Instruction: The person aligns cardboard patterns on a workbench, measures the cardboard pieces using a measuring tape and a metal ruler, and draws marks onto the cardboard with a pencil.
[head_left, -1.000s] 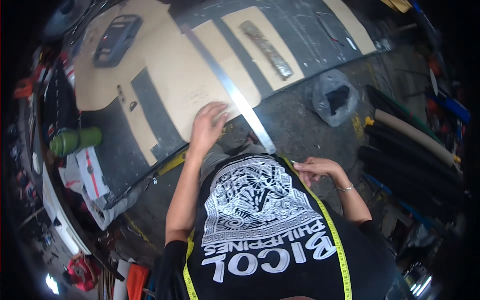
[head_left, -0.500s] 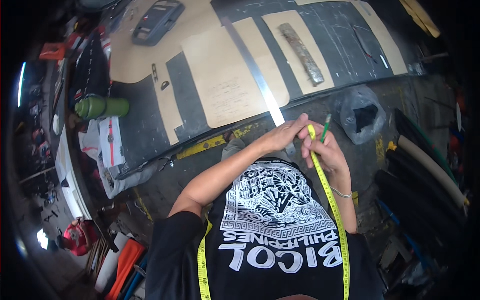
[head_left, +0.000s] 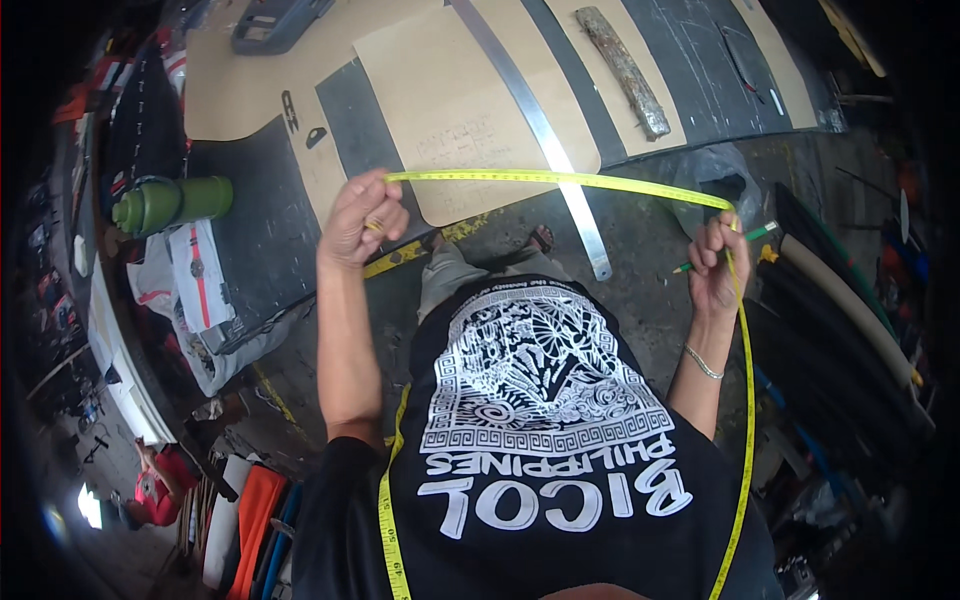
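Stretching left to right: yellow tape measure.

1. The left hand hides the yellow tape measure where it enters the curled fingers; the tape's lower lengths run out at the bottom edge.
2. The right hand covers the middle of the green pencil.
3. The top edge cuts off the metal ruler and the grey plastic piece.
4. Writing on the tan sheet is too small to read.
5. The person in red is blurred.
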